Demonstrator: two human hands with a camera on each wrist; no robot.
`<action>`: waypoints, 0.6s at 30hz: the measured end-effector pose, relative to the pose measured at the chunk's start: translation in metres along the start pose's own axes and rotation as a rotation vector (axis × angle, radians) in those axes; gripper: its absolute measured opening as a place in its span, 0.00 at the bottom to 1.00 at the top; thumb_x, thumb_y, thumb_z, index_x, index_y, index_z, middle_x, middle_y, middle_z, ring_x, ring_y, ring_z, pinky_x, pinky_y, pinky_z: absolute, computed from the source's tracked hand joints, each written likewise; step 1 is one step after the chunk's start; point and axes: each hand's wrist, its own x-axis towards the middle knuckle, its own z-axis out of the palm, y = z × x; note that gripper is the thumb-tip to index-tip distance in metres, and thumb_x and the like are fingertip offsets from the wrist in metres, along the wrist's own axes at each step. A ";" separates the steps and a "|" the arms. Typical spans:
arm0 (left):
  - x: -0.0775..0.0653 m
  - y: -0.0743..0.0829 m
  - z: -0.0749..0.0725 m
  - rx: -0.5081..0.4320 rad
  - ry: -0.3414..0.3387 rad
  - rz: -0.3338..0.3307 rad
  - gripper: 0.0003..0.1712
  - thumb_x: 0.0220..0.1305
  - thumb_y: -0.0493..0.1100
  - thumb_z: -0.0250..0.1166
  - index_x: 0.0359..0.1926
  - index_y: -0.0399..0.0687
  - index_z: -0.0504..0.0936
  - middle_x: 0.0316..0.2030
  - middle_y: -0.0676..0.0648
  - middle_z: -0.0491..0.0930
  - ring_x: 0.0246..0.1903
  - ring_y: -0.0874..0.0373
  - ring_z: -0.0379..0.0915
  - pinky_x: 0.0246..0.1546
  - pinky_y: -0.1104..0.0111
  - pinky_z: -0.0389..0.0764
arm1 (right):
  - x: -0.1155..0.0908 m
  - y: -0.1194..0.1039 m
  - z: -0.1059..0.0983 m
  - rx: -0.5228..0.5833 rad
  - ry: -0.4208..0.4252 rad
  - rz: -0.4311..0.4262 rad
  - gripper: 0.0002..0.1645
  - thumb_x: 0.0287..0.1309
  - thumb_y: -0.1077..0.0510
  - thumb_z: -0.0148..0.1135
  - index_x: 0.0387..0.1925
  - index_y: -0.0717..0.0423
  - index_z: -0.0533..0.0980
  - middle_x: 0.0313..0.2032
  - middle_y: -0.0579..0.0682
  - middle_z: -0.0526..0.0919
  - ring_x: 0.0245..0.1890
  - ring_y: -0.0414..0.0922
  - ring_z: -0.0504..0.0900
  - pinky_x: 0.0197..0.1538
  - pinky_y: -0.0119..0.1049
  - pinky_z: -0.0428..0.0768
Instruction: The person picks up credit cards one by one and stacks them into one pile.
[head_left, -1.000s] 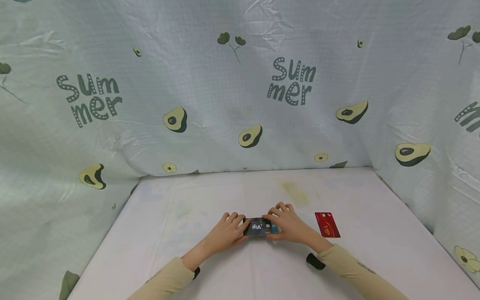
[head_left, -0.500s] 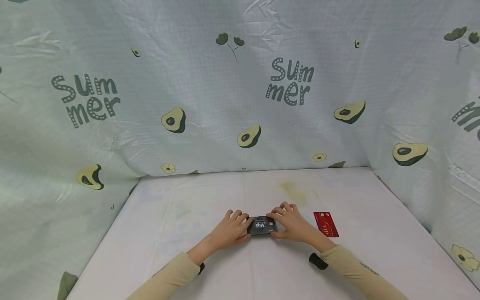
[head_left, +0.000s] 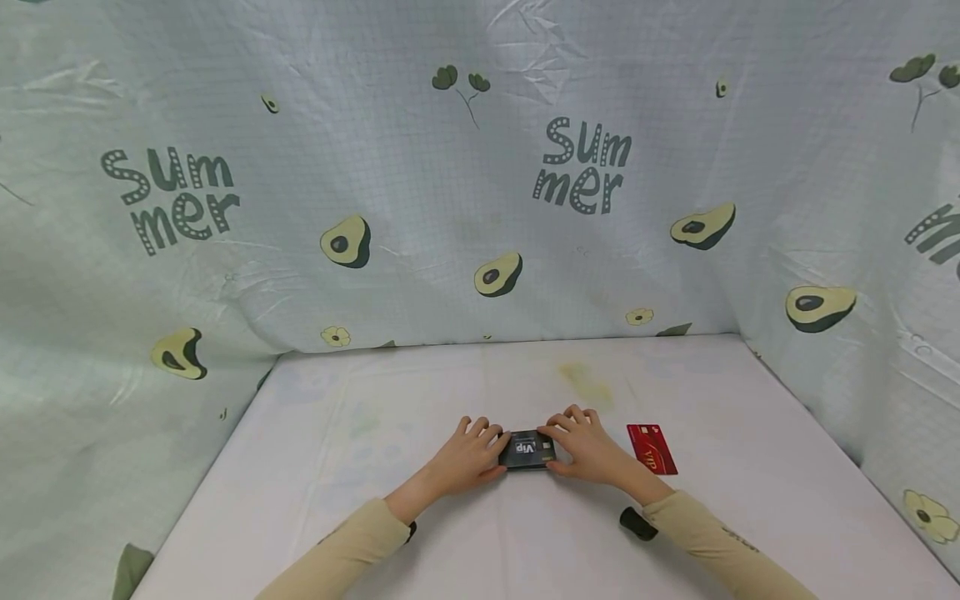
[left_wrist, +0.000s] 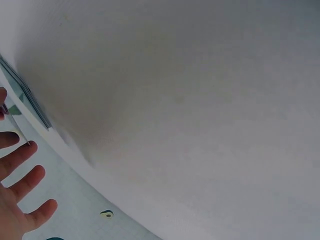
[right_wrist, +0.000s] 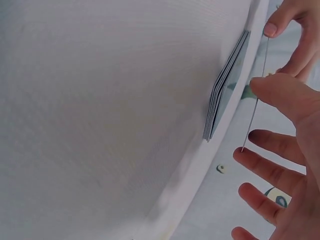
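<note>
A black "Vip" card (head_left: 527,450) is held level between both hands in the head view. My left hand (head_left: 468,456) pinches its left end with thumb and fingertips, and my right hand (head_left: 587,450) pinches the right end. Seen edge-on in the right wrist view, the held card (right_wrist: 253,116) is a thin line, apart from a stack of cards (right_wrist: 225,87) on the table. The left wrist view catches the stack (left_wrist: 31,97) at its left edge, with the left fingers beside it. A red VIP card (head_left: 652,450) lies right of the right hand.
The table (head_left: 420,375) has a whitish cover with a faint yellow stain. Behind and beside it hangs a pale sheet (head_left: 420,167) printed with avocados and "summer". A black wrist-worn device (head_left: 638,523) shows under the right sleeve.
Both hands have shifted slightly right with the black card, the left hand more. The blue card that showed past its right end is now covered from above. The red card stays put.
</note>
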 end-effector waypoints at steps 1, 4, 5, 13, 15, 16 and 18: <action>0.001 0.000 0.000 0.001 -0.009 -0.002 0.28 0.60 0.61 0.50 0.55 0.52 0.71 0.46 0.53 0.73 0.45 0.57 0.66 0.43 0.62 0.67 | 0.000 0.000 0.000 -0.003 -0.001 0.001 0.29 0.44 0.43 0.64 0.48 0.50 0.74 0.42 0.45 0.75 0.41 0.44 0.64 0.44 0.47 0.63; 0.002 0.001 0.000 0.014 -0.027 -0.005 0.28 0.60 0.62 0.50 0.55 0.52 0.71 0.46 0.53 0.73 0.44 0.57 0.66 0.43 0.62 0.67 | 0.001 0.000 0.002 -0.008 -0.005 0.003 0.29 0.43 0.44 0.65 0.48 0.50 0.74 0.41 0.46 0.75 0.40 0.44 0.64 0.43 0.47 0.63; 0.002 0.001 0.000 0.019 -0.031 -0.005 0.28 0.60 0.62 0.50 0.55 0.52 0.71 0.46 0.53 0.73 0.44 0.57 0.66 0.43 0.62 0.67 | 0.001 0.000 0.002 -0.010 -0.010 0.004 0.29 0.43 0.44 0.65 0.48 0.50 0.74 0.41 0.46 0.75 0.40 0.44 0.64 0.43 0.48 0.63; 0.004 0.002 0.000 0.033 0.001 -0.003 0.28 0.57 0.62 0.54 0.53 0.51 0.73 0.44 0.53 0.74 0.42 0.57 0.67 0.40 0.62 0.67 | 0.002 -0.002 0.004 -0.018 -0.070 0.037 0.28 0.44 0.44 0.64 0.48 0.50 0.74 0.41 0.46 0.75 0.39 0.44 0.63 0.43 0.48 0.63; 0.004 0.003 0.001 0.040 -0.005 -0.004 0.28 0.57 0.62 0.53 0.53 0.52 0.72 0.44 0.53 0.74 0.42 0.57 0.67 0.40 0.62 0.67 | 0.002 -0.002 0.004 -0.020 -0.078 0.038 0.28 0.44 0.44 0.64 0.48 0.50 0.74 0.41 0.46 0.75 0.39 0.44 0.63 0.43 0.48 0.63; 0.004 0.003 0.001 0.041 -0.009 -0.005 0.28 0.58 0.62 0.53 0.53 0.52 0.72 0.44 0.53 0.74 0.42 0.57 0.67 0.40 0.62 0.67 | 0.002 -0.002 0.005 -0.019 -0.080 0.039 0.28 0.44 0.44 0.64 0.48 0.49 0.74 0.41 0.46 0.75 0.39 0.44 0.63 0.43 0.48 0.63; 0.003 0.003 0.001 0.047 -0.018 -0.006 0.28 0.58 0.63 0.52 0.53 0.52 0.72 0.44 0.53 0.74 0.42 0.57 0.67 0.40 0.62 0.68 | 0.002 -0.002 0.006 -0.020 -0.084 0.037 0.28 0.45 0.44 0.64 0.48 0.49 0.74 0.41 0.46 0.75 0.39 0.44 0.63 0.42 0.47 0.62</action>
